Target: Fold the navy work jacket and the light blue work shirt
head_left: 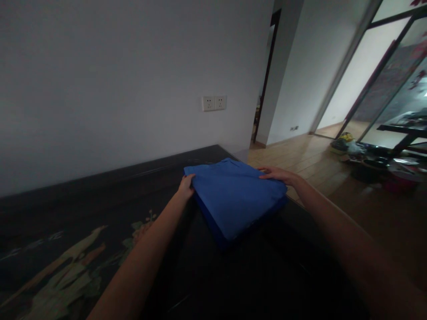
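A folded blue cloth [238, 191], stacked in layers, lies on a black glossy surface [196, 284]. At its left corner, my left hand [187, 186] grips the edge with the thumb on top; the other fingers are mostly hidden. My right hand [275, 173] is closed on the far right edge, its thumb lying over the cloth and its fingers along the side. The front corner of the cloth points towards me, and its lower layers look darker in shadow.
Pale floral decoration [76, 266] marks the black surface at left. Behind it rises a white wall with a double socket [214, 103]. To the right are a wooden floor [307, 151], glass sliding doors [383, 80], and bags and basins [376, 160] on the floor.
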Action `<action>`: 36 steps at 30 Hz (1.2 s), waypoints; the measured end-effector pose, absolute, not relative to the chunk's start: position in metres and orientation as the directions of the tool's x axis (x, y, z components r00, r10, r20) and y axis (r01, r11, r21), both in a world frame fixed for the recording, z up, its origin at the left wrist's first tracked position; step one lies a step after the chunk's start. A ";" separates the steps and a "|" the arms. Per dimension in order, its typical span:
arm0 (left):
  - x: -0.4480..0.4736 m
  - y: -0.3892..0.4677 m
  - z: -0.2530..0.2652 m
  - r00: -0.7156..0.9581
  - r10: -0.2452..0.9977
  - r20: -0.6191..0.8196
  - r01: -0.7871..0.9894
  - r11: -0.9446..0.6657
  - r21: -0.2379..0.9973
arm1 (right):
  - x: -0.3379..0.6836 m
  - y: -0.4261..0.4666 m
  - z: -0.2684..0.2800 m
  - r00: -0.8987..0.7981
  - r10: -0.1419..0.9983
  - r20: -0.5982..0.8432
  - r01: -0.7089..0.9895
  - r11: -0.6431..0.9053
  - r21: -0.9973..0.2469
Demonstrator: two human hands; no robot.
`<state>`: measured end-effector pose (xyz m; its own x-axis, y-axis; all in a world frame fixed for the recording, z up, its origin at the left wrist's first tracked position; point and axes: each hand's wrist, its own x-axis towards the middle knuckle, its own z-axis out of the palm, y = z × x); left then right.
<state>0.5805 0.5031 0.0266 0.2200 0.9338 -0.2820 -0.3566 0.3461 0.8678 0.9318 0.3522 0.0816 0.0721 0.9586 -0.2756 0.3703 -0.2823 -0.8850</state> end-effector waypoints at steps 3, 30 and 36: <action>0.569 0.475 0.039 0.229 0.928 -0.293 -0.248 0.347 0.905 | 0.935 0.330 0.083 0.121 0.948 -0.295 0.352 -0.319 -0.880; 0.556 0.400 0.063 0.460 0.855 -0.240 0.339 0.080 0.937 | 0.930 0.291 0.078 0.040 0.992 -0.119 0.785 -0.105 -0.611; 0.563 0.376 0.082 0.446 0.816 0.368 0.648 -0.578 0.496 | 0.909 0.333 0.085 0.157 0.939 0.305 0.951 -0.060 -0.304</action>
